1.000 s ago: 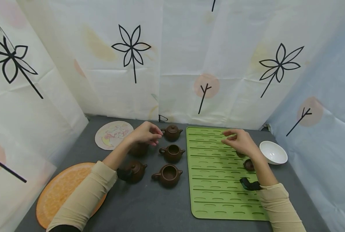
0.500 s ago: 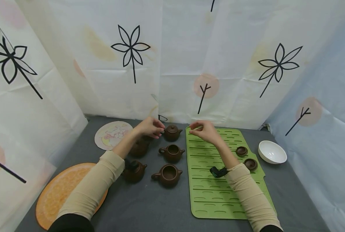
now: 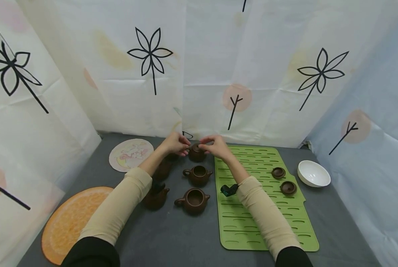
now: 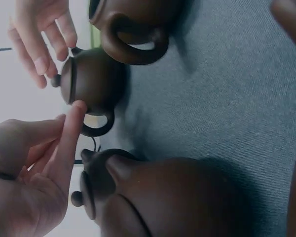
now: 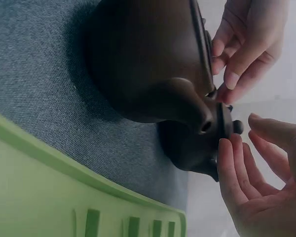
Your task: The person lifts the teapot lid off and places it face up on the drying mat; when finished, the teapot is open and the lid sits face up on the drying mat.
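A small brown lidded teapot stands at the back of the grey table, spout to the right. My left hand is at its handle side; in the left wrist view the index fingertip is by the lid edge and handle, contact unclear. My right hand hovers at the lid; in the right wrist view, thumb and fingers are spread on either side of the lid's knob, the knob not gripped. Nearer stand two lidless teapots, one in the middle and one in front.
Several other brown teapots, including one front left, stand under my left forearm. Two upturned lids, back and front, lie on a green mat. Also there: a white bowl, an orange round mat and a pale round mat.
My right hand has moved left from above the green mat's right side to the back teapot's lid. My left hand has shifted slightly right and back, closer to that teapot's handle.
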`<control>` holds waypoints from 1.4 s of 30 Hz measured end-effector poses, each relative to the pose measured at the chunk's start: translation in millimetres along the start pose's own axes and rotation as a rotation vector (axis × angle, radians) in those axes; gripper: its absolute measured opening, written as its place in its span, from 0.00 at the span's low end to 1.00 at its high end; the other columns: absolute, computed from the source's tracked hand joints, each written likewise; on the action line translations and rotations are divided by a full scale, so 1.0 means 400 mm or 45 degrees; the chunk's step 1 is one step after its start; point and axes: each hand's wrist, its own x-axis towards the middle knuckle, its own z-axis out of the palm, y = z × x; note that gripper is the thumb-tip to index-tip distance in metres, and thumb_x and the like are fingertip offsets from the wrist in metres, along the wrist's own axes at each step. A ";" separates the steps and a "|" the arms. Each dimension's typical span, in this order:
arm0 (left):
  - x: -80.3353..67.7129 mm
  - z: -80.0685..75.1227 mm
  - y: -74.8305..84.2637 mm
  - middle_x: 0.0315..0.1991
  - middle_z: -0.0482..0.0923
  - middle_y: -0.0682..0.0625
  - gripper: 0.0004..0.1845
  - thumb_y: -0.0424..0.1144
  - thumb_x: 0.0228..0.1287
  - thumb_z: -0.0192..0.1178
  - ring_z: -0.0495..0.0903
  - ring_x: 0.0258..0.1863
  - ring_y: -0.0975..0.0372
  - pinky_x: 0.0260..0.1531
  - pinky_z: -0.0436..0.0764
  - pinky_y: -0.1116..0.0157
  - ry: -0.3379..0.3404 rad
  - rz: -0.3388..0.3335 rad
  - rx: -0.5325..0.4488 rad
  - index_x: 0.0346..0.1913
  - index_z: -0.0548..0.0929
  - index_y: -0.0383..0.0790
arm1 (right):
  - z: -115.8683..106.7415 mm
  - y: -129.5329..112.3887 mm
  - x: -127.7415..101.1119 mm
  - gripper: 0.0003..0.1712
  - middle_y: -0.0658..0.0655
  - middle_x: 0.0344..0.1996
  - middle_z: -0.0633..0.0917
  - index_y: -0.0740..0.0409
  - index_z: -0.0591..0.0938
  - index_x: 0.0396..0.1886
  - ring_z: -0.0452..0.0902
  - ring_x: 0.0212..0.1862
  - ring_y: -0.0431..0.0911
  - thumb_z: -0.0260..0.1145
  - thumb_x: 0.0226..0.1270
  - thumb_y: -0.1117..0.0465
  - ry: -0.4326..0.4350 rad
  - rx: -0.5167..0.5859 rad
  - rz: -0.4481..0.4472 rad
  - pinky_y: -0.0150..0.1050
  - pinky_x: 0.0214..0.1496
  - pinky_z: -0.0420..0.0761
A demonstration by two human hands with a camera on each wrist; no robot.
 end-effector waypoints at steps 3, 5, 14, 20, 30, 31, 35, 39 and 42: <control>0.012 0.001 -0.009 0.57 0.87 0.29 0.14 0.27 0.81 0.59 0.95 0.37 0.57 0.41 0.94 0.63 -0.002 -0.062 -0.015 0.61 0.85 0.24 | 0.006 0.006 0.010 0.20 0.72 0.60 0.87 0.71 0.85 0.63 0.91 0.53 0.62 0.70 0.78 0.64 0.000 -0.002 0.010 0.57 0.57 0.92; 0.019 0.002 -0.016 0.59 0.86 0.28 0.15 0.27 0.80 0.59 0.95 0.37 0.57 0.43 0.94 0.62 -0.008 -0.101 -0.037 0.62 0.85 0.24 | 0.009 0.009 0.014 0.19 0.72 0.60 0.88 0.71 0.86 0.62 0.92 0.51 0.60 0.70 0.78 0.64 -0.002 -0.004 0.019 0.59 0.57 0.91; 0.028 0.003 -0.027 0.59 0.86 0.29 0.15 0.28 0.80 0.61 0.92 0.30 0.64 0.51 0.93 0.53 -0.008 -0.178 -0.157 0.63 0.85 0.27 | 0.015 0.015 0.016 0.17 0.70 0.60 0.88 0.68 0.88 0.60 0.91 0.43 0.61 0.70 0.80 0.62 0.035 -0.052 0.044 0.62 0.55 0.91; 0.015 0.004 -0.018 0.59 0.86 0.29 0.15 0.29 0.80 0.61 0.94 0.36 0.57 0.56 0.92 0.49 -0.005 -0.177 -0.137 0.63 0.86 0.28 | 0.010 0.011 0.010 0.16 0.67 0.64 0.86 0.63 0.88 0.60 0.90 0.45 0.66 0.69 0.81 0.59 0.069 -0.043 0.062 0.60 0.54 0.91; 0.010 0.004 -0.013 0.60 0.86 0.27 0.15 0.28 0.79 0.62 0.95 0.38 0.54 0.54 0.92 0.50 0.000 -0.170 -0.127 0.62 0.86 0.26 | -0.050 -0.017 -0.046 0.18 0.69 0.66 0.84 0.65 0.86 0.63 0.91 0.50 0.55 0.68 0.82 0.61 0.058 0.091 0.000 0.70 0.59 0.86; 0.009 0.005 -0.012 0.60 0.86 0.27 0.15 0.28 0.79 0.62 0.95 0.37 0.54 0.54 0.92 0.50 0.001 -0.167 -0.125 0.62 0.86 0.26 | -0.059 -0.020 -0.054 0.18 0.70 0.66 0.84 0.65 0.85 0.63 0.91 0.48 0.51 0.68 0.82 0.61 0.053 0.099 -0.006 0.70 0.59 0.87; 0.009 0.005 -0.015 0.59 0.87 0.28 0.14 0.28 0.79 0.62 0.94 0.33 0.59 0.55 0.92 0.48 0.009 -0.152 -0.112 0.61 0.86 0.27 | -0.097 -0.034 -0.091 0.18 0.70 0.67 0.81 0.66 0.82 0.64 0.88 0.42 0.41 0.67 0.83 0.61 0.025 0.100 -0.031 0.64 0.56 0.90; 0.011 0.004 -0.020 0.58 0.87 0.29 0.13 0.28 0.79 0.62 0.92 0.29 0.63 0.54 0.92 0.48 0.008 -0.138 -0.099 0.60 0.87 0.27 | -0.137 -0.047 -0.135 0.18 0.72 0.66 0.79 0.70 0.78 0.66 0.87 0.43 0.39 0.62 0.85 0.64 -0.015 0.080 -0.066 0.58 0.54 0.92; 0.014 0.004 -0.022 0.56 0.88 0.29 0.13 0.28 0.79 0.62 0.91 0.28 0.64 0.54 0.92 0.48 0.004 -0.135 -0.098 0.60 0.87 0.27 | -0.170 -0.057 -0.176 0.18 0.73 0.66 0.78 0.70 0.76 0.67 0.87 0.44 0.36 0.61 0.86 0.65 -0.027 0.063 -0.074 0.54 0.54 0.93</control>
